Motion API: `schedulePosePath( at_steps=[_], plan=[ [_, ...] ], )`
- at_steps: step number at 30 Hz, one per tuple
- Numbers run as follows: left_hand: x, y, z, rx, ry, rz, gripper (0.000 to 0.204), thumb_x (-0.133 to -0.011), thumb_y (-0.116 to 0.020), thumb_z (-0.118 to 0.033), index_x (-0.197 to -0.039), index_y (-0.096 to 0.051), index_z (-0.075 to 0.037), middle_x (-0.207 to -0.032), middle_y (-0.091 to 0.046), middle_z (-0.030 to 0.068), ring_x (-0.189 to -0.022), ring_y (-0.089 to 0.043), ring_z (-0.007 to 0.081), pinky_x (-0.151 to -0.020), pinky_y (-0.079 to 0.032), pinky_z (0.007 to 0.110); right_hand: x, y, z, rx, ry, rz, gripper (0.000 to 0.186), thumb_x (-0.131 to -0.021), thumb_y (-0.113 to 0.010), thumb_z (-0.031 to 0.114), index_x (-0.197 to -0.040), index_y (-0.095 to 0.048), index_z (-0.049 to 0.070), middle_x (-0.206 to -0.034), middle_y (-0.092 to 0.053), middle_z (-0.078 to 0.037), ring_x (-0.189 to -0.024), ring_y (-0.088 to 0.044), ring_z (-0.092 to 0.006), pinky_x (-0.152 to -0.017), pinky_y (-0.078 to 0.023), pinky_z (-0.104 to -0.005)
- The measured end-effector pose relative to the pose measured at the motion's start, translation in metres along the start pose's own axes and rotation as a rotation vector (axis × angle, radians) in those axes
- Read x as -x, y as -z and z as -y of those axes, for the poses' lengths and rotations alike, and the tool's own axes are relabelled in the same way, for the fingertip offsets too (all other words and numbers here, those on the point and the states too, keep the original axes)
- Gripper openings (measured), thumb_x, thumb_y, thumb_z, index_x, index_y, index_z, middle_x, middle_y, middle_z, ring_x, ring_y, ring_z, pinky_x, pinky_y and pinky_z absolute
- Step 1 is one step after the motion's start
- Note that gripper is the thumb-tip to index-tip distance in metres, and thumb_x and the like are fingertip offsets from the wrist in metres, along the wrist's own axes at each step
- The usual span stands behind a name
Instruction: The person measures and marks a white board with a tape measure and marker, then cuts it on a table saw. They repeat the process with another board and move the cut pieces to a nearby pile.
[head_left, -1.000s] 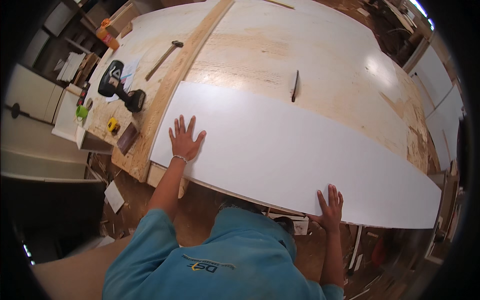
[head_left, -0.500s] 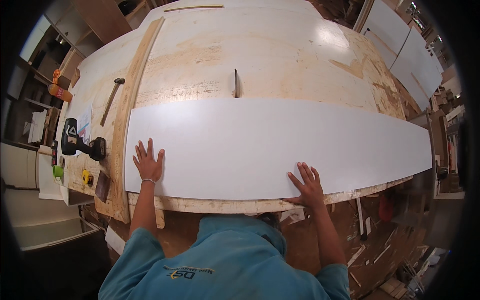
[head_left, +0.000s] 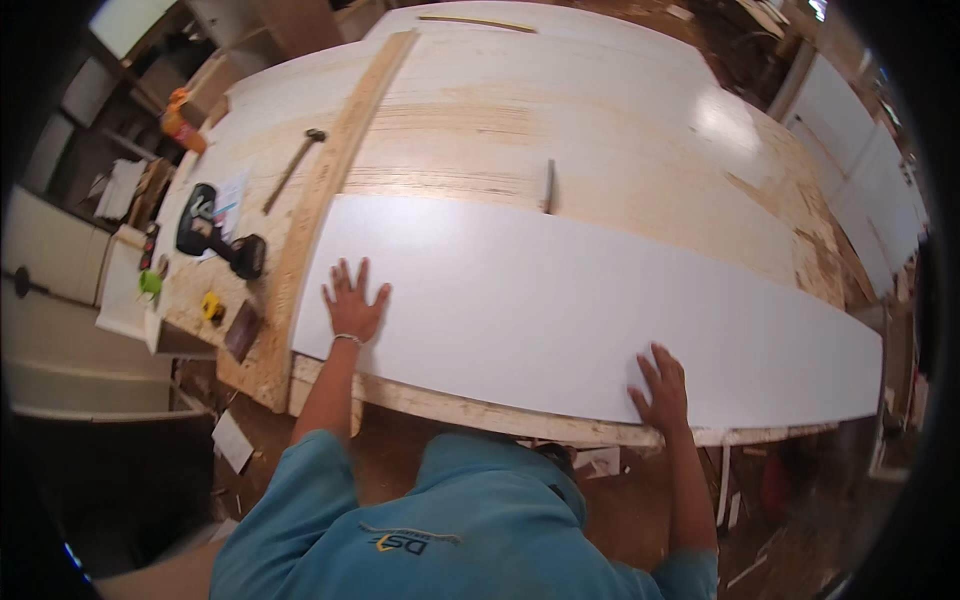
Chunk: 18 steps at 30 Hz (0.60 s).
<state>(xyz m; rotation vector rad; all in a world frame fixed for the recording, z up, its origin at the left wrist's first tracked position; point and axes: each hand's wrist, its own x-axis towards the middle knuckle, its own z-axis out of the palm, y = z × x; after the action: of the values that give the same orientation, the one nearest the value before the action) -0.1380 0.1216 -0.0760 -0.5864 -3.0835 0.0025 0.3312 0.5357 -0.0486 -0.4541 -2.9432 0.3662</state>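
A long white panel (head_left: 530, 300) lies across the near part of the worktable (head_left: 640, 130), its left end along a long wooden batten (head_left: 355, 120). My left hand (head_left: 352, 305) rests on the panel's left part, fingers spread. Toward the right, my right hand (head_left: 660, 390) is on the panel near its front edge, fingers apart. Neither holds anything. A slim dark object (head_left: 549, 185) lies beyond the panel's far edge; what it is I cannot make out.
Left of the batten lie a cordless drill (head_left: 215, 225), hammer (head_left: 295, 170), paper, yellow tape measure (head_left: 212, 307), green cup (head_left: 150, 282) and orange bottle (head_left: 183, 128). White boards (head_left: 840, 150) lean at the right; cabinets stand at the left; offcuts litter the floor.
The camera view has swung and returned partway. The panel has shifted slightly away from me, showing more of the table's front edge. Both hands remain on it with fingers spread.
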Motion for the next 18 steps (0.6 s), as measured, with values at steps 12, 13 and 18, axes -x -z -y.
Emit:
schedulePosePath(
  at_steps=[12,13,18],
  plan=[
    [0.000,0.010,-0.012,0.060,0.012,0.051,0.080,-0.100,-0.044,-0.070,-0.166,-0.024,-0.030,-0.175,-0.009,0.0148,-0.161,-0.005,0.0343,-0.127,-0.001,0.059,-0.176,-0.019,-0.099,0.138,-0.256,-0.189,0.050,-0.098,-0.062,0.020,-0.147,-0.053,0.012,-0.152,-0.049,-0.021,-0.143,-0.044,-0.0373,-0.117,-0.035,-0.0511],
    [-0.001,0.010,-0.011,0.060,0.010,0.049,0.080,-0.100,-0.044,-0.070,-0.166,-0.024,-0.029,-0.175,-0.008,0.0148,-0.161,-0.005,0.0344,-0.127,-0.001,0.059,-0.192,-0.020,-0.100,0.141,-0.247,-0.188,0.049,-0.098,-0.061,0.018,-0.146,-0.054,0.012,-0.151,-0.051,-0.021,-0.143,-0.045,-0.0366,-0.118,-0.035,-0.0502],
    [0.000,0.014,-0.008,0.052,0.008,0.044,0.080,-0.100,-0.045,-0.068,-0.166,-0.024,-0.028,-0.174,-0.009,0.0152,-0.161,-0.006,0.0347,-0.127,-0.002,0.059,-0.234,-0.022,-0.098,0.017,-0.269,-0.294,0.027,-0.098,-0.063,0.018,-0.123,-0.067,0.009,-0.124,-0.064,-0.015,-0.124,-0.056,-0.0349,-0.108,-0.042,-0.0482]
  ],
)
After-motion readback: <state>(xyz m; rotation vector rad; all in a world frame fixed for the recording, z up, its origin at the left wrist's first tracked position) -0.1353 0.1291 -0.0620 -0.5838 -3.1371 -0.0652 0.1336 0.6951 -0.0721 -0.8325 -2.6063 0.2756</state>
